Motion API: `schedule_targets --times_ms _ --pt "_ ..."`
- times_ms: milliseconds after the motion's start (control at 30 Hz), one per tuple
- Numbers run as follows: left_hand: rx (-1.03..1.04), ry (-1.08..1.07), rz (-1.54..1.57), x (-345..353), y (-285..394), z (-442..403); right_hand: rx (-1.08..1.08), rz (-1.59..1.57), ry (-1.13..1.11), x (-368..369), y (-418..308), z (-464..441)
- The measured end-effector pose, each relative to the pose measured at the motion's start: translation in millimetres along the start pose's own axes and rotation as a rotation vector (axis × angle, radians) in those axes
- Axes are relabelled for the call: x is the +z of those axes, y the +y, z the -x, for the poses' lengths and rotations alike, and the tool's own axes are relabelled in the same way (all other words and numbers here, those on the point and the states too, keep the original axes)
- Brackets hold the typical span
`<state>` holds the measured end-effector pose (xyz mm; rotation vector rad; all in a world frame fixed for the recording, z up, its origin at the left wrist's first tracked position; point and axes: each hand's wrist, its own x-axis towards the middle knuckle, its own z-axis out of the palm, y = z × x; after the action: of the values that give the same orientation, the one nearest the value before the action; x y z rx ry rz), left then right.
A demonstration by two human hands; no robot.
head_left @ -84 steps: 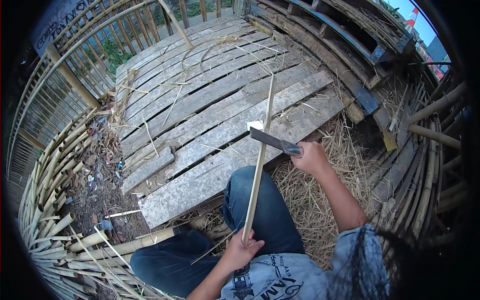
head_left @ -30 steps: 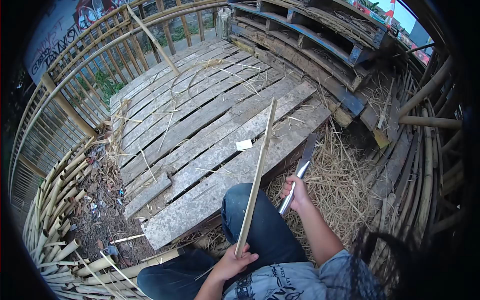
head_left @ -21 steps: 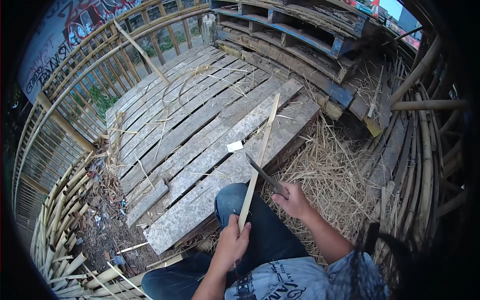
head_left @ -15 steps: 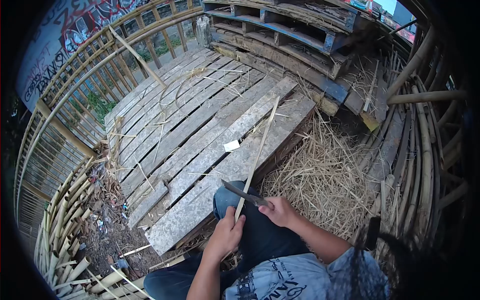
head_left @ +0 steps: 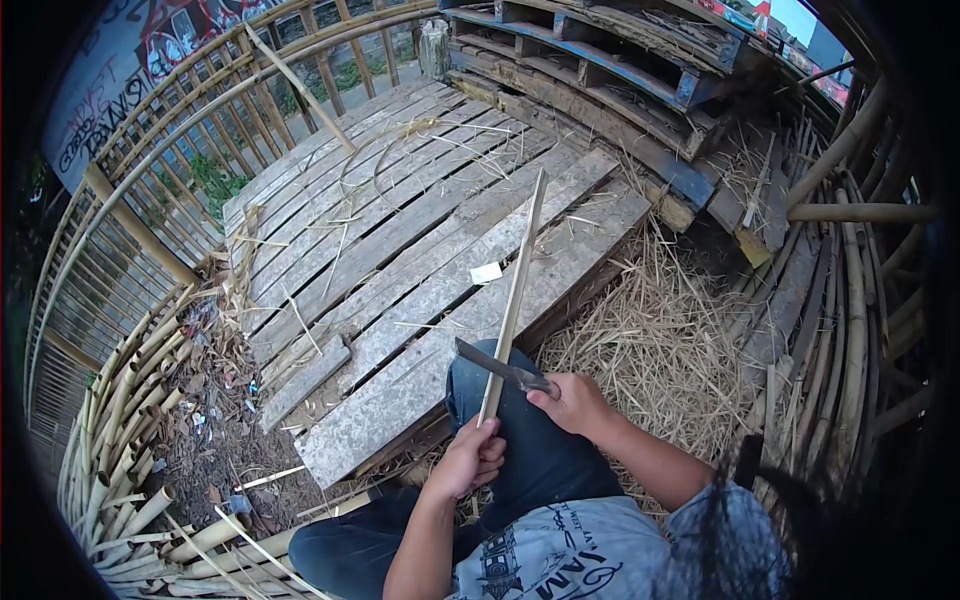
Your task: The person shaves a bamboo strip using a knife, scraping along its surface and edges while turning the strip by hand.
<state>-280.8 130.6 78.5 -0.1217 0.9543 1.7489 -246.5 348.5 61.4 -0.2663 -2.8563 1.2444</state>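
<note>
My left hand is closed round the lower end of a long, pale bamboo strip, which slants up and away over the wooden platform. In my right hand is the handle of a knife with a broad dark blade. The blade lies across the strip above my bent knee, its tip pointing left. From this angle I cannot tell how deeply the edge meets the bamboo.
Ahead spreads a slatted wooden platform with loose fibres and a small white piece. Shavings heap at the right. Stacked pallets stand behind, bamboo poles lie at left, and a bamboo fence curves round.
The bamboo strip's far end has swung left and stands steeper. My left hand has shifted slightly down and left along with it. The knife still crosses the strip, and the view has tilted slightly.
</note>
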Motion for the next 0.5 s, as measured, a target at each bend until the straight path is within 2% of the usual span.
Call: schedule_targets --times_ms 233,500 --pt "0.038 0.151 -0.195 14 -2 2 0.06 0.095 -0.003 -1 -4 -1" --pt "0.024 0.132 -0.139 11 -23 21 0.024 0.087 0.028 1 1 -4"
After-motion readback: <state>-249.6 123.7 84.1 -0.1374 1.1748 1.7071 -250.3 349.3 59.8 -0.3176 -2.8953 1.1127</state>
